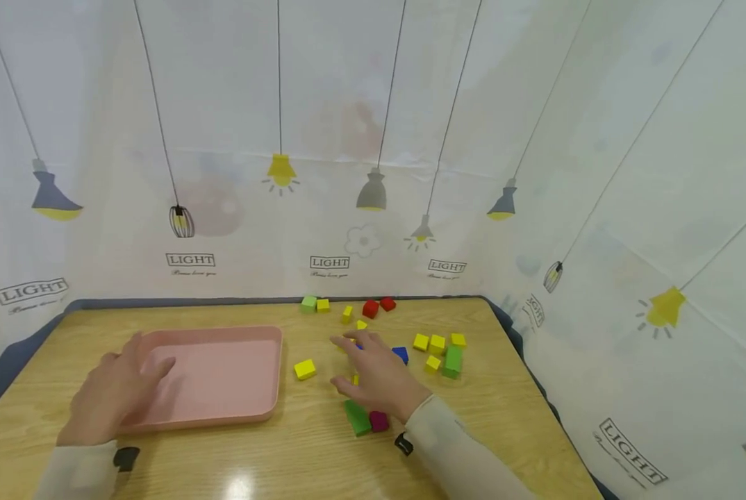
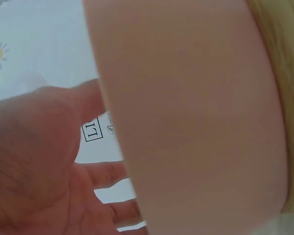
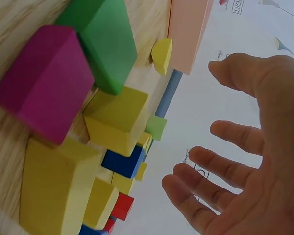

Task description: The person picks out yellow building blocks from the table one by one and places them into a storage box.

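A pink rectangular tray (image 1: 223, 375) lies on the left half of the table. Over its left side hovers my left hand (image 1: 113, 389), fingers spread and holding nothing. In the left wrist view the tray's outer wall (image 2: 196, 117) hides those fingertips. My right hand (image 1: 382, 375) is above a scatter of wooden blocks, its fingers apart and gripping nothing. Beneath and beside it lie a green block (image 1: 357, 418), a magenta block (image 1: 378, 421) and a blue block (image 1: 401, 354). The right wrist view shows yellow blocks (image 3: 117, 120) close by, apart from the fingers.
Between tray and right hand sits a lone yellow block (image 1: 305, 369). Several yellow blocks surround a green one (image 1: 452, 362) at the right. Farther back are red blocks (image 1: 370, 309) and a light green block (image 1: 308, 304). A lamp-printed white curtain (image 1: 329, 229) encloses the table (image 1: 298, 458).
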`<state>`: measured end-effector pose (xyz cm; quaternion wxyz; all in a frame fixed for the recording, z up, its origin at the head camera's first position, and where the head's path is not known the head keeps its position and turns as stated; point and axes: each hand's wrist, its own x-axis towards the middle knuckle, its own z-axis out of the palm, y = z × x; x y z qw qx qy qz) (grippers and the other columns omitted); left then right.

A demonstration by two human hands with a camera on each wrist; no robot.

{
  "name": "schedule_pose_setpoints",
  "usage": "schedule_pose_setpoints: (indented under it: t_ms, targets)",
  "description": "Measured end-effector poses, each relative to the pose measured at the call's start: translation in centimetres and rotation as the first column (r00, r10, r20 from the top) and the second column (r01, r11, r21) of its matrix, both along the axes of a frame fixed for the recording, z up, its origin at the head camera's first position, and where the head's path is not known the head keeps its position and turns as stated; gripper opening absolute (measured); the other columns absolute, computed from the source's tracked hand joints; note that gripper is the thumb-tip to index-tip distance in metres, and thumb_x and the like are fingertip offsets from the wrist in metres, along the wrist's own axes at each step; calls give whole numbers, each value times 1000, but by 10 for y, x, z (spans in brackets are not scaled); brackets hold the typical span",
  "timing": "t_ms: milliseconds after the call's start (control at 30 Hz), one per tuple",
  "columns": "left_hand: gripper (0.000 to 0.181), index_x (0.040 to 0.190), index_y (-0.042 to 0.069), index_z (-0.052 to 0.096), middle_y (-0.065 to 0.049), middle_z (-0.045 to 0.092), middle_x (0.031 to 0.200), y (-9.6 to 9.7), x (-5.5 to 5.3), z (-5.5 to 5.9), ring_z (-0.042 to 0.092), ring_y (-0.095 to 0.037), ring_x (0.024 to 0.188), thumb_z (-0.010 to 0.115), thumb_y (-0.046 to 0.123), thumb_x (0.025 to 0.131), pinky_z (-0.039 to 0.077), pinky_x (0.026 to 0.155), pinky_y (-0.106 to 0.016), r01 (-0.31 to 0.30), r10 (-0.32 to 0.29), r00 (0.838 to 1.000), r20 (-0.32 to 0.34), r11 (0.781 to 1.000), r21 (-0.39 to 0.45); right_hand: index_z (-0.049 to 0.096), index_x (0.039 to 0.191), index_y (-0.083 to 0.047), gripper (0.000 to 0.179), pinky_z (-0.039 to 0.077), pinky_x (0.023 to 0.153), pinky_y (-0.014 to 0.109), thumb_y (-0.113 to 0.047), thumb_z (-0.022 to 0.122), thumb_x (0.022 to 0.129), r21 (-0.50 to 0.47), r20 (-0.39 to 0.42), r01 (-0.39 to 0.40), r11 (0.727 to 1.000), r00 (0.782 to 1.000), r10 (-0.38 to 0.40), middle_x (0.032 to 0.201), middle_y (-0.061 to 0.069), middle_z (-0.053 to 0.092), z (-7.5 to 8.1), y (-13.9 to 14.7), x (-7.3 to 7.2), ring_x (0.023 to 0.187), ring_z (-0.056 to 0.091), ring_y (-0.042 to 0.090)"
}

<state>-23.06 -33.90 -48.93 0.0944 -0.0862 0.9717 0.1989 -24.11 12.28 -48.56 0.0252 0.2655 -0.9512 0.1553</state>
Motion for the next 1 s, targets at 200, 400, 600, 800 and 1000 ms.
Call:
schedule_pose_setpoints:
  t_ms: [200,400,600,800,1000]
  targets:
    - [87,177,-13,19,-55,38,162,-6,3,-8,43,-73,148,56,43,120,45,118,-88,-26,26,1000,-6,999,-27,55,174,-29,71,64,118,50,-45,81,110,59,44,-39,997,998,37,170,5,61,-1,-22,-10,150,65,30]
    - [66,177,-9,22,-53,42,160,-14,6,-12,49,-70,145,47,12,120,48,115,-85,-35,34,999,-12,999,-31,58,173,-30,68,59,125,48,-34,84,110,104,166,-51,993,985,34,175,2,59,0,-48,-23,158,60,25]
    - [74,180,-5,18,-52,44,156,-20,8,-10,61,-58,121,48,-3,112,58,95,-76,-71,71,997,14,997,7,61,170,-30,64,59,126,42,-27,83,111,155,206,-102,983,976,69,174,0,61,2,-70,-32,156,62,23]
    - [78,180,-4,20,-50,47,157,-17,5,-5,62,-53,113,54,-4,110,58,88,-69,-58,58,998,2,998,0,68,164,-30,58,59,125,38,-23,85,109,167,217,-128,978,972,90,167,-2,68,1,-80,-37,152,65,21]
    - [78,181,-1,21,-50,45,163,-9,-2,-7,64,-55,114,56,-3,111,58,87,-69,-66,66,998,24,998,11,76,156,-31,50,61,121,35,-21,85,109,180,219,-143,973,970,102,153,-2,77,-4,-81,-40,139,71,18]
